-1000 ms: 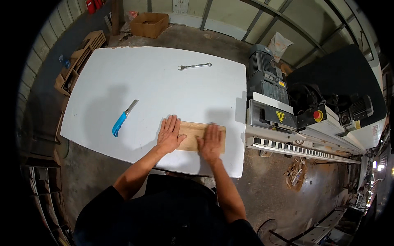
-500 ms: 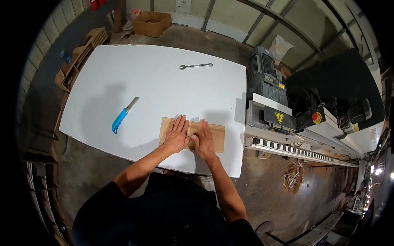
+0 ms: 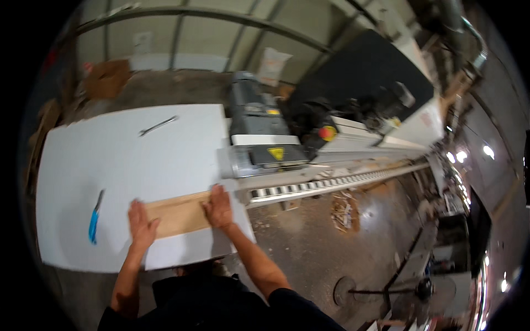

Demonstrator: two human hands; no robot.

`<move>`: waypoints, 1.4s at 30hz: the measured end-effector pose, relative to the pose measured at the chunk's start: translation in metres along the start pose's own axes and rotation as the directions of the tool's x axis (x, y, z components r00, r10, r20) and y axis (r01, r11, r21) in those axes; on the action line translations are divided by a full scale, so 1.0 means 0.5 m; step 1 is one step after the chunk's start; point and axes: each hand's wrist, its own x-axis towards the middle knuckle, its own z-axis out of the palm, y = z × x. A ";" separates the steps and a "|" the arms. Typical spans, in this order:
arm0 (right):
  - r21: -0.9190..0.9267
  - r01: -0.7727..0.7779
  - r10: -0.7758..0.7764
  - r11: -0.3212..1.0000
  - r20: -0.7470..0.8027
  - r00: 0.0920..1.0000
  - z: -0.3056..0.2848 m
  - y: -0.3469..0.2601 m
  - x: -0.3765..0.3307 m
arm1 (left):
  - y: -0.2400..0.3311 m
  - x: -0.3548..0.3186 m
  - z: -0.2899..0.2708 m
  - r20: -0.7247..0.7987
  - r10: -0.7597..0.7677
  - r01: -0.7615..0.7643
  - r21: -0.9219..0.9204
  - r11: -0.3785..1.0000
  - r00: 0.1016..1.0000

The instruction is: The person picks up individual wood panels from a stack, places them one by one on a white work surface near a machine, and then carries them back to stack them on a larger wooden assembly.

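A flat, pale brown wooden board (image 3: 179, 214) lies near the front edge of the white tabletop (image 3: 110, 160). My left hand (image 3: 142, 223) is at its left end, fingers stretched forward and thumb toward the wood. At the opposite end, my right hand (image 3: 220, 208) touches the board with its fingers extended and its thumb over the surface. Neither hand is closed around it. To the left rests a knife with a blue handle (image 3: 93, 227). A metal wrench (image 3: 159, 126) lies toward the table's far side.
Right beside the table stands a machine with a grey motor (image 3: 251, 107), a red emergency button (image 3: 327, 133) and a long toothed rail (image 3: 337, 183). Wood scraps (image 3: 343, 214) are heaped on the floor. A cardboard box (image 3: 107, 79) sits beyond the table.
My hands have moved apart, from lying flat on the board's middle to its two ends. The view has swung right, so the table appears farther left. Knife and wrench still lie on it.
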 end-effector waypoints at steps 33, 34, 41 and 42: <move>-0.116 0.055 -0.017 0.992 0.305 0.952 -0.075 -0.056 -0.008 | -0.051 0.031 -0.031 -0.093 -0.161 0.176 0.196 0.965 0.983; -0.099 0.066 -0.037 0.993 0.271 0.962 -0.071 -0.043 -0.018 | 0.025 0.051 -0.044 -0.041 -0.103 0.108 0.162 0.981 0.994; -0.063 0.045 -0.026 0.997 0.280 0.960 -0.081 -0.046 -0.036 | 0.237 0.045 0.038 0.407 0.101 -0.056 -0.121 0.991 0.908; -0.074 0.020 0.005 0.997 0.313 0.950 -0.094 -0.067 -0.024 | 0.212 0.033 0.024 0.418 0.045 -0.008 -0.090 0.996 0.907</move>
